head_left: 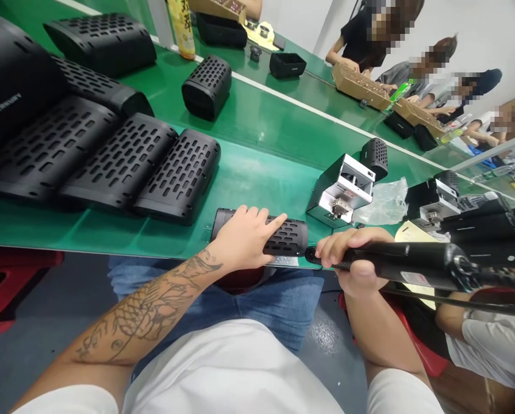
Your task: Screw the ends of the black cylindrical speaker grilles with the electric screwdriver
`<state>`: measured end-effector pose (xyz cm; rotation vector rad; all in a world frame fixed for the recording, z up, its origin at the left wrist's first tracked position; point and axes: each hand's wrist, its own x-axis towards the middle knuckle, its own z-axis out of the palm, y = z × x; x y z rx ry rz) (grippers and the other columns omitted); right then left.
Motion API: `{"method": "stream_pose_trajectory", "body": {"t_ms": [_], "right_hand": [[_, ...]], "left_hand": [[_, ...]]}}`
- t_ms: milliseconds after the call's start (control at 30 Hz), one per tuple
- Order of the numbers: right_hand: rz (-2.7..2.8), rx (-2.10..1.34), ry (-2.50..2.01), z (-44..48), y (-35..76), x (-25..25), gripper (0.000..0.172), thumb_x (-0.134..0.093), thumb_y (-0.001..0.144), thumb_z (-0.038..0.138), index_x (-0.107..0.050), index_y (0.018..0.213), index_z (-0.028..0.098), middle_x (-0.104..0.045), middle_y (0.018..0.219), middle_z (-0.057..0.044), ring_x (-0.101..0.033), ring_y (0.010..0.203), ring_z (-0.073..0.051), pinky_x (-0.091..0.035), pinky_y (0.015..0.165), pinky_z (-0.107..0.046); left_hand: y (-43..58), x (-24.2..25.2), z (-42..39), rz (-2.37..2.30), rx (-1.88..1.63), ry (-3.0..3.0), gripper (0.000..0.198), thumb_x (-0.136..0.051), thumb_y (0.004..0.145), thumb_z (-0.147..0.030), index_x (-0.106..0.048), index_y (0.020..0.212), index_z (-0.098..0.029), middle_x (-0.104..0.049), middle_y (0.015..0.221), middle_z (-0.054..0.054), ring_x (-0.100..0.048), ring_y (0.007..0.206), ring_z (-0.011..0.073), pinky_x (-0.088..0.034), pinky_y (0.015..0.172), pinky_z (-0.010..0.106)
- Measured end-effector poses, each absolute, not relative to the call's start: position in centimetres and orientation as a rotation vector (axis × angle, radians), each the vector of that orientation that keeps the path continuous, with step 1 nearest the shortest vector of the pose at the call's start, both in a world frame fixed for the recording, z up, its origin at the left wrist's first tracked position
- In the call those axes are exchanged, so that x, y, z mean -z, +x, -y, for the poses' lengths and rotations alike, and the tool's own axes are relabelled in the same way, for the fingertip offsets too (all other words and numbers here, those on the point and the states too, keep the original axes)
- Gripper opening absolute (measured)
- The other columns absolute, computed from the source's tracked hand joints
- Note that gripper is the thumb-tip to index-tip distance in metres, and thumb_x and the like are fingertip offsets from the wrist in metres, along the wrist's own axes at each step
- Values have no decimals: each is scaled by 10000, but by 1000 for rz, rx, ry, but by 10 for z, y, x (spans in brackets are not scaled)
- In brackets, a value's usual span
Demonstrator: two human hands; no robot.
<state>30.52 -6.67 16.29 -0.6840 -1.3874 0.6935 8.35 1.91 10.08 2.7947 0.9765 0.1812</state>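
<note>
A black speaker housing with rows of slots lies on its side along the near edge of the green table. My left hand presses over its left half, thumb on the near side and index finger stretched across the slots. In my right hand is a black electric screwdriver, held level with the fingers wrapped round its front. Its tip meets or nearly meets the right end of the housing; the exact contact is hidden. Beyond my right hand stands a silver and black screw feeder.
Several larger slotted black housings are lined up at the left. A single housing stands farther back. A clear plastic bag and a second feeder are at the right. Co-workers sit across the table, and another person is close on my right.
</note>
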Motion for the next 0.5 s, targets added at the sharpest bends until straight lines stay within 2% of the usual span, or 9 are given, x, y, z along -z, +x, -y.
{"method": "stream_pose_trajectory", "body": {"t_ms": [133,267,500], "right_hand": [[1372,-767,-699,60,306,-156,233,-891,1037,414,-714,965,281,-694,612,80,-642,415,-142,-657,527,-303],[1397,-808,-699,61,306,-153,254,-893,1025,390,-678,936,288,-669,599,95,-615,400,-136,-640,518,-296],[1450,-904,-624,59,303,-150,225,-916,1025,367,-711,979,287,-653,608,90,-593,436,-123,-619,540,-273]], "left_hand": [[83,-102,-17,-979,-184,2788,1019,-925,931,-597,-598,1804,-187,-783,1312,226,-734,1151,448,-491,1007,539],[85,-105,-16,-991,-162,2793,1005,-890,950,-598,-588,1810,-176,-780,1309,235,-727,1138,454,-483,995,544],[88,-114,-16,-1000,-52,2763,1019,-881,975,-603,-556,1840,-175,-772,1359,261,-724,1187,478,-463,1018,549]]}}
